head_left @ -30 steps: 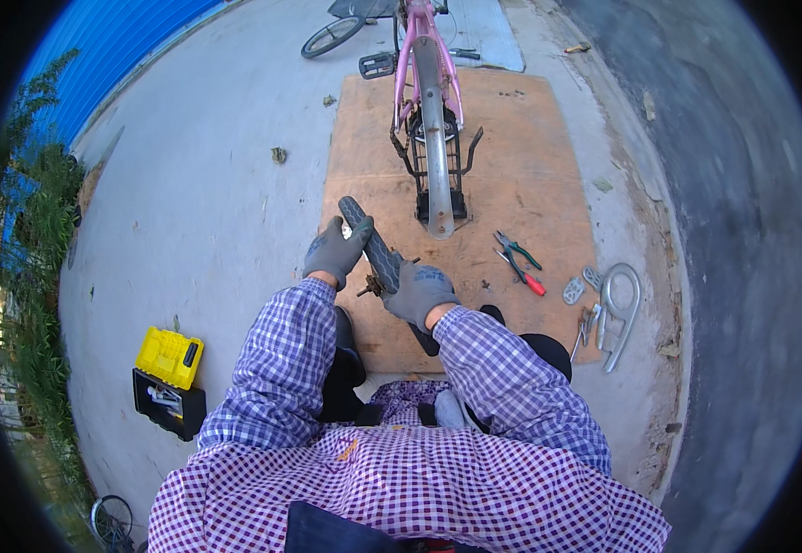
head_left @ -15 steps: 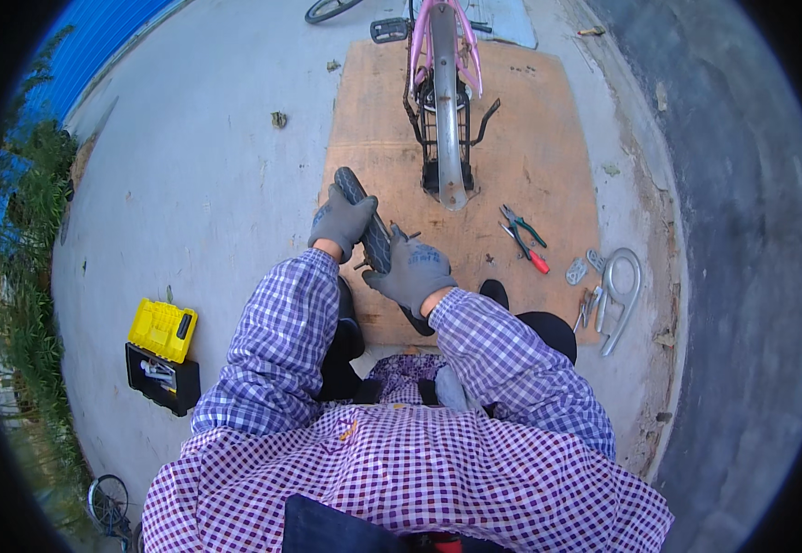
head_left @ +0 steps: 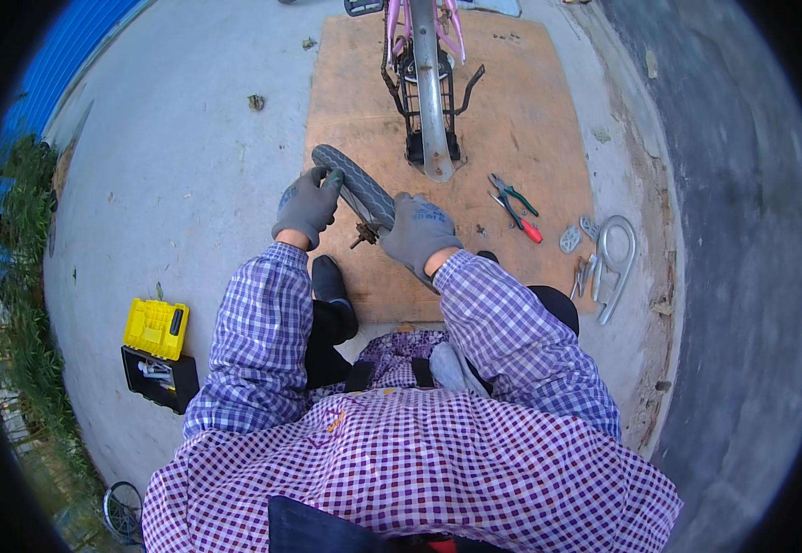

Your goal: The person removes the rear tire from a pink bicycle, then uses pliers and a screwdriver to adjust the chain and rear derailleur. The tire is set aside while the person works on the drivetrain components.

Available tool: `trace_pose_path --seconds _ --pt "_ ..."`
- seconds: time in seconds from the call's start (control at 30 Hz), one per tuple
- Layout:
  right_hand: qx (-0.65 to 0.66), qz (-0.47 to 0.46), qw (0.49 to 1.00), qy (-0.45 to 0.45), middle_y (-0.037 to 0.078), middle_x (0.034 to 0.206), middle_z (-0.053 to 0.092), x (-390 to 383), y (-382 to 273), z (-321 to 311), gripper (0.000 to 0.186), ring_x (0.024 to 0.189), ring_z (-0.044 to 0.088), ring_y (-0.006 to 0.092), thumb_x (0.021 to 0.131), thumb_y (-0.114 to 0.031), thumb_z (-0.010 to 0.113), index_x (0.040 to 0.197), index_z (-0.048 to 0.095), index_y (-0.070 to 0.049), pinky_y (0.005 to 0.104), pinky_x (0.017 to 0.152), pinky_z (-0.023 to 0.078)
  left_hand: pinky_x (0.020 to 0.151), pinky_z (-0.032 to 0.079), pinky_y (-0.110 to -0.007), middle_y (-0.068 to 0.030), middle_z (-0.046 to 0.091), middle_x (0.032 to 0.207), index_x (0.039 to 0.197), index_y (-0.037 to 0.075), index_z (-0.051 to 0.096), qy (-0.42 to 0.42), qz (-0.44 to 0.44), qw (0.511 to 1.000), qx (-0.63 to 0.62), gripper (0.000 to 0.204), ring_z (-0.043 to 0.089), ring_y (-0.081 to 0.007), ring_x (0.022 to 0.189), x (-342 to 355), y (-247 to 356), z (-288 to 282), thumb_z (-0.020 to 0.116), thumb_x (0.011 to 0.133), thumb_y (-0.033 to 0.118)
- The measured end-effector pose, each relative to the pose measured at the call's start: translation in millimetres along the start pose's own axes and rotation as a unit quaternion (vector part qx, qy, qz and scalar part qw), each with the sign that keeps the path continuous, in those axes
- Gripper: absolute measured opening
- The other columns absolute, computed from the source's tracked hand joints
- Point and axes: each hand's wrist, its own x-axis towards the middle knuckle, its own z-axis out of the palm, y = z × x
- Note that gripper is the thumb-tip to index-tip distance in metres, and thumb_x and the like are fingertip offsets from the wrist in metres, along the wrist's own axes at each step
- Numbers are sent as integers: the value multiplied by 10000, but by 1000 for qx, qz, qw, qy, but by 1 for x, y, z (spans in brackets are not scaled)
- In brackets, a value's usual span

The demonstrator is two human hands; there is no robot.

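Gloved hands [head_left: 306, 206], checked sleeves [head_left: 258, 318]
Grey gloves [head_left: 419, 230] bear blue markings; sleeves show blue-purple and white; the top [head_left: 410, 452] has smaller purple checks; shoes [head_left: 329, 279] look dark.

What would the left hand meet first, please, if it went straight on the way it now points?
Most likely the treaded bicycle tyre: the left hand points up the picture and slightly right, with its grip at the tyre, perhaps touching; depth there is unclear.

Toolbox [head_left: 156, 330] left, wheel [head_left: 364, 187] centre — pliers [head_left: 504, 189] right

Wheel [head_left: 364, 191] in right grip [head_left: 419, 230], left grip [head_left: 309, 205] at its edge
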Motion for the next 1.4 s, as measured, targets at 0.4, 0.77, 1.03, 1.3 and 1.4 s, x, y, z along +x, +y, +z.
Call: trace_pose_path --seconds 0.4,0.77,1.03,1.3,1.4 --pt "1 -17 1000 0 246 1237 660 -12 3 -5 515 1128 678 399 844 -266 736 1268 628 5 481 960 546 649 480 -344 -57 684 701 848 -21 743 100 88 984 -117 416 589 -130 660 -11 -4 -20 756 939 384" --pt "-21 -41 999 -14 239 1205 677 -5 13 -9 517 1123 681 403 829 -279 744 1253 645 -1 487 948 552 626 459 -320 -32 663 692 878 -28 766 75 57 986 -139 495 569 -109 661 -11 -1 -27 744 944 462" --pt "-21 -34 999 -28 224 1173 694 -13 7 -29 568 1100 697 380 863 -428 744 1250 658 -20 490 937 552 595 427 -310 -3 624 647 919 -17 786 40 44 984 -165 491 525 -83 621 -21 17 -33 728 955 470" --pt "-38 -27 999 -21 218 1145 700 -11 13 -24 551 1062 703 373 865 -434 728 1227 665 -23 481 920 553 567 419 -319 -17 607 621 949 -10 791 52 39 989 -131 456 516 -85 585 -23 19 -31 734 952 442" --pt "-41 -33 998 -28 215 1196 693 -2 10 -12 540 1101 701 367 859 -366 738 1269 660 -24 484 939 558 545 409 -317 -18 604 617 918 -8 787 74 64 983 -158 450 506 -89 562 -15 6 -29 737 948 438"
